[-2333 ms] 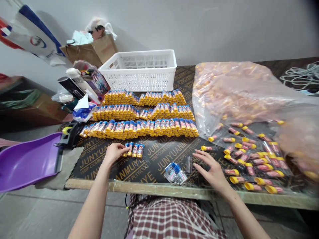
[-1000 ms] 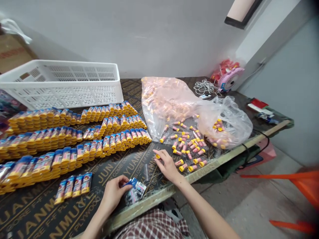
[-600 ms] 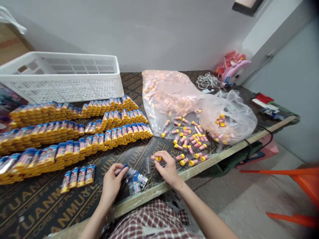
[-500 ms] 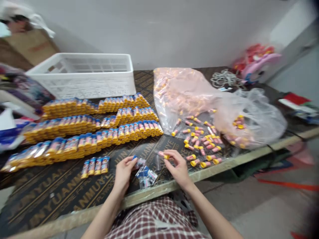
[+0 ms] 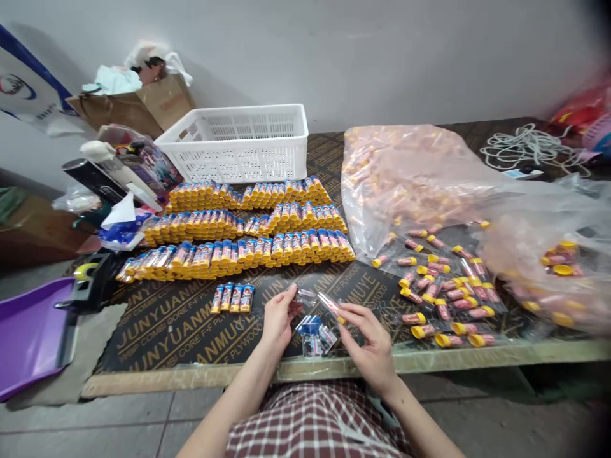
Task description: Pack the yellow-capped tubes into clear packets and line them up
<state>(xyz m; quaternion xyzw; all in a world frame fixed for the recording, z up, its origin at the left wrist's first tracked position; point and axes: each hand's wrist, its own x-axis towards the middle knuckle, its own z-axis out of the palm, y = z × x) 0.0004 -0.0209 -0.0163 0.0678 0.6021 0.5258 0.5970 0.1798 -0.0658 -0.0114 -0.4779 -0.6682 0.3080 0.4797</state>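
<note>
My left hand point(image 5: 280, 316) is closed, its fingertips pinching a small clear-wrapped piece point(image 5: 306, 295). My right hand point(image 5: 370, 338) grips a clear tube point(image 5: 330, 305) with a pink label by its yellow end, the other end pointing toward my left hand. A gap separates the tube from the piece. Below and between both hands lies a small pile of blue-topped clear packets point(image 5: 312, 331) near the table's front edge. To the left of my left hand, a short row of blue-capped tubes point(image 5: 232, 298) lies side by side.
Stacked rows of blue-and-yellow tubes point(image 5: 258, 252) stand before a white plastic basket point(image 5: 245, 156). Loose pink-and-yellow tubes point(image 5: 449, 294) spill from a large clear bag point(image 5: 410, 172) on the right. A purple dustpan point(image 5: 35, 334) sits at left, a coiled white cable point(image 5: 529, 149) at back right.
The view has swung left, showing the dustpan. My right hand has brought its tube closer to my left hand and tilted it. The blue cap at my left fingertips no longer shows there.
</note>
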